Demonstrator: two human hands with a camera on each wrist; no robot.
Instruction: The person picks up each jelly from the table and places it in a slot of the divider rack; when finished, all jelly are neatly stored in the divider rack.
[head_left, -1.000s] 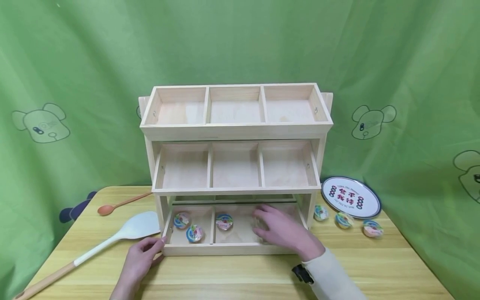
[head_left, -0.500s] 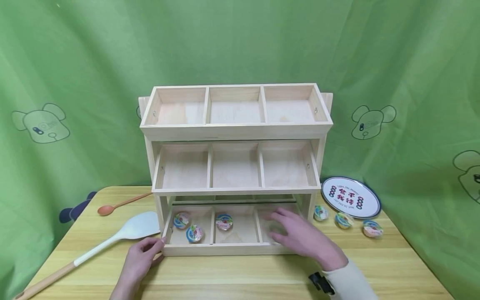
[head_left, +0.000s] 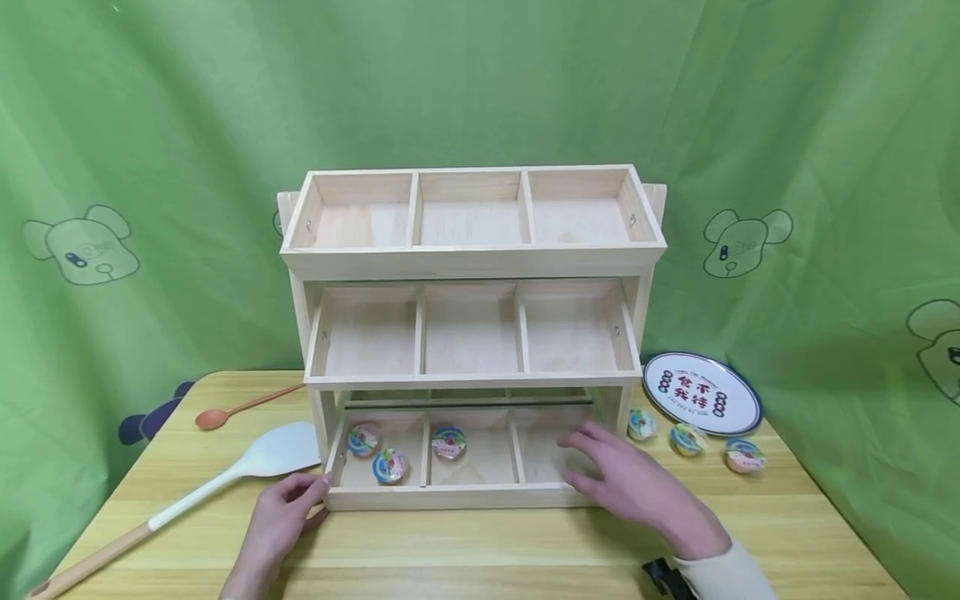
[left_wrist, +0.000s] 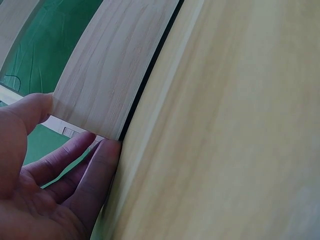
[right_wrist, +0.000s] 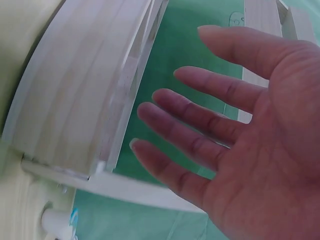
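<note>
My left hand (head_left: 281,512) pinches the lower-left corner of the wooden rack's bottom tray (head_left: 450,497), long axis left-right, while my right hand (head_left: 637,487), fingers (right_wrist: 200,117) spread and released, hovers at its right compartment, jelly cups (head_left: 688,439) just right.

Green cloth backdrop (head_left: 150,125) hanging in soft folds behind, printed with outlined cartoon bears (head_left: 81,248) — pale green on green. Below, a light wooden table (head_left: 795,533) with rounded corners — evenly lit, no hard shadows.
</note>
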